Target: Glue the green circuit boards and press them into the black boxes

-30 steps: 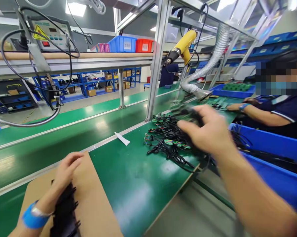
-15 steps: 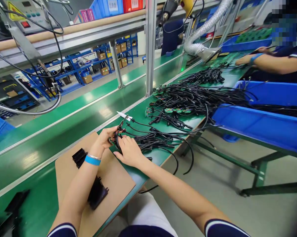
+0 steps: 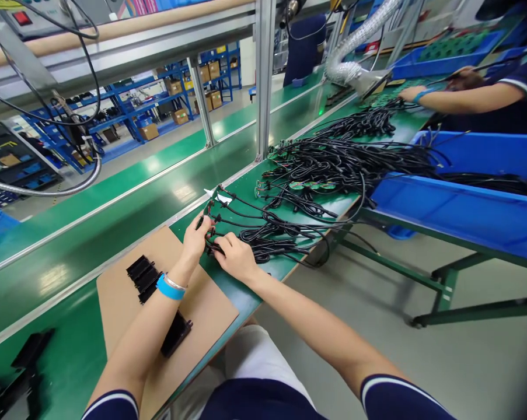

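My left hand and my right hand meet over the green bench, both pinched on the ends of a small bundle of black cables that trails off to the right. A blue band circles my left wrist. Just left of my hands lies a brown cardboard sheet carrying black finned plastic parts. A bigger heap of black cables with small green boards lies farther along the bench.
A blue bin stands at the right, cables hanging over its rim. A co-worker's arm rests on the bench beyond it. A conveyor belt runs along the left. A metal post rises behind the heap.
A second ago my right hand was reaching into the big cable heap. It has drawn a small bundle back toward me, and both hands now grip its ends beside the cardboard.
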Action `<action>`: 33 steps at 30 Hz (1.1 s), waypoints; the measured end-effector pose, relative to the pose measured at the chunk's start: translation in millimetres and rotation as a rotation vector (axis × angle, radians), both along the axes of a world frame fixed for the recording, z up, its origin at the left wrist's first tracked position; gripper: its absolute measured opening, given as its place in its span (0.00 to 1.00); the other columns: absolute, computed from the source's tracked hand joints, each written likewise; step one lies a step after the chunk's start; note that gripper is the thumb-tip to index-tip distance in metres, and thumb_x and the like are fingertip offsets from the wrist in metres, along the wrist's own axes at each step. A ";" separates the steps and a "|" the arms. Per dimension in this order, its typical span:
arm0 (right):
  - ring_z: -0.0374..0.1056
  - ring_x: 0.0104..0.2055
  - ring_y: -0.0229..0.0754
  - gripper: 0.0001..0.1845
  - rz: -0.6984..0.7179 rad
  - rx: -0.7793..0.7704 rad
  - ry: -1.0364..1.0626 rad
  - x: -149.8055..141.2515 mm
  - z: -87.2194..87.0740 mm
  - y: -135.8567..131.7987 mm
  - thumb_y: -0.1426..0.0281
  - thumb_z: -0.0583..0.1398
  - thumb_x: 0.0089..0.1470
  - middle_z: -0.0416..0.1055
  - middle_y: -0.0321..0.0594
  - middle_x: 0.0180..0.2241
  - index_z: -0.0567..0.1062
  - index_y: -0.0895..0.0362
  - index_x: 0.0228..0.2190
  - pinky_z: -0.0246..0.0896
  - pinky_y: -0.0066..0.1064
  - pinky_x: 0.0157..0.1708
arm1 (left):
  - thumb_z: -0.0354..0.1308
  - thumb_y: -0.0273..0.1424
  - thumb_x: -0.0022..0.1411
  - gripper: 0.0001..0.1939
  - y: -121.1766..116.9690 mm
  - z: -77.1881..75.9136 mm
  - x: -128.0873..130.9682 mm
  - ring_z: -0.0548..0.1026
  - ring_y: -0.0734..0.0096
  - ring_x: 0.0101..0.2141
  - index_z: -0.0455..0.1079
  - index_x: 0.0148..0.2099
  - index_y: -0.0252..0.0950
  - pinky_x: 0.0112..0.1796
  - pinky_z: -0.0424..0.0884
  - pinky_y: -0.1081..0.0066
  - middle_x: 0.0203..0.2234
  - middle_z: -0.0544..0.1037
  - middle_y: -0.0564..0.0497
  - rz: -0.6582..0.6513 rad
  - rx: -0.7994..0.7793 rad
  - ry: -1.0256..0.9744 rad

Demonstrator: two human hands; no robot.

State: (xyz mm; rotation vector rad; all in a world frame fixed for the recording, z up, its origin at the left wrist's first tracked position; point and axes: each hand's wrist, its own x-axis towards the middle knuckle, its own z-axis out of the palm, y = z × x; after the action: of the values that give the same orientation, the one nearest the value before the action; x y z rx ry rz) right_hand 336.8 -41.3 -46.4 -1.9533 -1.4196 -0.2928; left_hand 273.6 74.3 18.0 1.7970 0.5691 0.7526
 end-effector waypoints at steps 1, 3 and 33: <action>0.66 0.41 0.46 0.13 -0.022 0.014 0.019 -0.1 -1.2 0.9 0.68 0.51 0.66 0.67 0.47 0.38 0.74 0.59 0.43 0.61 0.34 0.39 | 0.56 0.50 0.63 0.20 -1.1 -1.3 -0.5 0.76 0.69 0.31 0.70 0.37 0.38 0.32 0.72 0.71 0.32 0.77 0.51 0.010 -0.011 -0.024; 0.66 0.40 0.46 0.14 -0.055 0.038 0.051 -3.6 -1.6 3.8 0.70 0.49 0.66 0.66 0.47 0.37 0.74 0.59 0.40 0.62 0.34 0.38 | 0.55 0.50 0.64 0.20 -4.3 -6.0 -0.1 0.75 0.72 0.31 0.69 0.38 0.38 0.31 0.71 0.73 0.31 0.76 0.52 0.062 -0.015 -0.082; 0.72 0.33 0.37 0.09 -0.195 0.076 0.115 159.9 108.6 -228.2 0.74 0.62 0.49 0.75 0.38 0.31 0.71 0.56 0.36 0.66 0.29 0.34 | 0.62 0.56 0.54 0.26 16.1 90.3 13.9 0.62 0.79 0.15 0.75 0.33 0.35 0.22 0.65 0.72 0.16 0.63 0.58 -0.349 -0.140 -0.736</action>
State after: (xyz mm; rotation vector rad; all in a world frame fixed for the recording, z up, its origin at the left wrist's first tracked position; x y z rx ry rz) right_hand 496.7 -269.5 62.2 -2.0155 -1.1312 -0.3134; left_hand 287.5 90.5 108.3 1.3066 -0.1726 1.0171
